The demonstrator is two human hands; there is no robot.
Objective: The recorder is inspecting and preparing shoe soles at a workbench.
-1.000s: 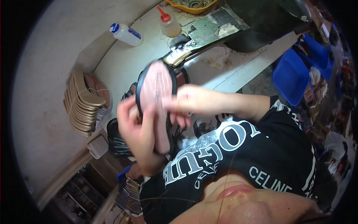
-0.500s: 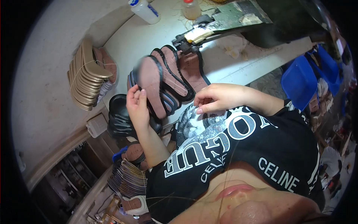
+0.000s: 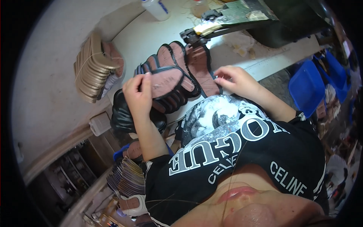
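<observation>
My left hand [image 3: 138, 94] has its thumb and fingers closed on one end of a pink insole [image 3: 168, 80] with a black edge. That insole lies slantwise over a row of similar dark-edged insoles [image 3: 166, 56]. Another pink insole [image 3: 200, 68] lies under the front of a green sewing machine [image 3: 234, 19], partly shaded. My right hand [image 3: 235, 79] is at that insole's right edge, thumb and forefinger bent together there. Its other fingers are curled, and the exact contact is hard to make out.
Black padded pieces [image 3: 123, 113] sit beside my left forearm. A tied stack of beige soles [image 3: 92, 68] stands at the left wall. A white bottle [image 3: 155, 9] is at the back. Blue plastic bins [image 3: 307, 89] stand to the right, past the table edge [image 3: 295, 56].
The insole in my left hand has turned from upright to lying slantwise across the row. My right hand has moved from in front of my shirt up to the edge of the insole under the machine.
</observation>
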